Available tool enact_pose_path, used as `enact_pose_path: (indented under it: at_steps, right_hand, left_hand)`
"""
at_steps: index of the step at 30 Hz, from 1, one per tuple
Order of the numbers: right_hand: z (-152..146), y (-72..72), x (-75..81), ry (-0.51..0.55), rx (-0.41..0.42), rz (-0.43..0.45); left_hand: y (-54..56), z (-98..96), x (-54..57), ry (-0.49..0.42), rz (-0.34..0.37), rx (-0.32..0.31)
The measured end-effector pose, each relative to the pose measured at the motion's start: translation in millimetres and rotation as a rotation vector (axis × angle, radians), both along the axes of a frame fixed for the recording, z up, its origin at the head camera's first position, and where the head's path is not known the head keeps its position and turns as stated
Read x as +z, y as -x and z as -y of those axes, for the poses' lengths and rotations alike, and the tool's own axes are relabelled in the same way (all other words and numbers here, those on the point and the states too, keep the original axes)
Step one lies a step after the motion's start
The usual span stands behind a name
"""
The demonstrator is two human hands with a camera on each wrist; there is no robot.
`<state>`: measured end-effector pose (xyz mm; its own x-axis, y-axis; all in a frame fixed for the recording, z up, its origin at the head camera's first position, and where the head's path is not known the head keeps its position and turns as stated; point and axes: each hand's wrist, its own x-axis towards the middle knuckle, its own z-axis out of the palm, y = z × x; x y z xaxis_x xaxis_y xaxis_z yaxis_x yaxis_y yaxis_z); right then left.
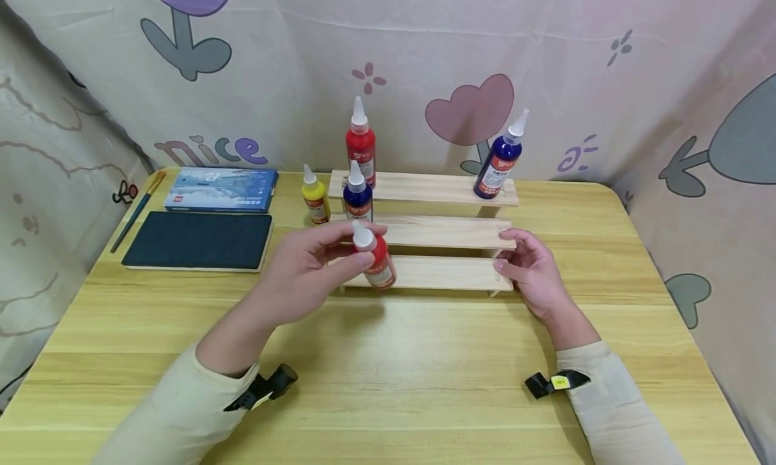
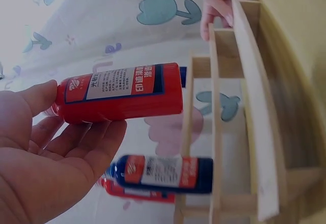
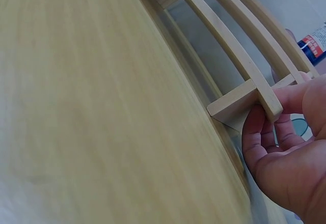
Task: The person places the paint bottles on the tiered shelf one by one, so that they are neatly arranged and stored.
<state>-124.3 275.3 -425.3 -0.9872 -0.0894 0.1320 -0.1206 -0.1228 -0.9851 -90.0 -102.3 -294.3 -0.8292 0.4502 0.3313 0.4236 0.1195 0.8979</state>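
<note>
My left hand (image 1: 303, 269) grips a red paint bottle (image 1: 380, 266) with a white nozzle, tilted in front of the lowest step of a three-tier wooden rack (image 1: 442, 273). In the left wrist view, thumb and fingers pinch the red bottle (image 2: 122, 94) near its cap, its base apart from the rack. My right hand (image 1: 536, 273) holds the rack's right end; its fingers curl round the lowest board's end in the right wrist view. A blue bottle (image 1: 358, 199) stands on the middle step, at the left. On the top step stand another red bottle (image 1: 362, 148) and a blue bottle (image 1: 498, 168).
A small yellow bottle (image 1: 316, 199) stands left of the rack. Further left lie a dark notebook (image 1: 197, 242), a blue box (image 1: 221, 190) and a paintbrush (image 1: 138, 212). Behind the wooden table (image 1: 448, 384) hangs a patterned curtain (image 1: 303, 67).
</note>
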Motion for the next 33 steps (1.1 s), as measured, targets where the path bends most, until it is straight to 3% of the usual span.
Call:
enact_pose_path:
  at_steps: [7,19,24,33]
  right_hand:
    - [0.2,0.1,-0.2,0.004,-0.002,0.000]
    - [0.9,-0.4,0.0,0.002,-0.005,0.017]
    - [0.7,-1.0,-1.2,-0.001,-0.009,0.026]
    - [-0.2,0.4,-1.3,0.009,-0.001,0.023]
  left_hand:
    - [11.3,-23.7,7.8,-0.072,-0.026,-0.051]
    - [36.6,-62.4,20.7,-0.048,0.038,-0.030]
    - [48.5,-79.8,24.4,-0.062,0.057,-0.055]
    - [67.1,-111.8,23.4,-0.067,0.030,-0.097]
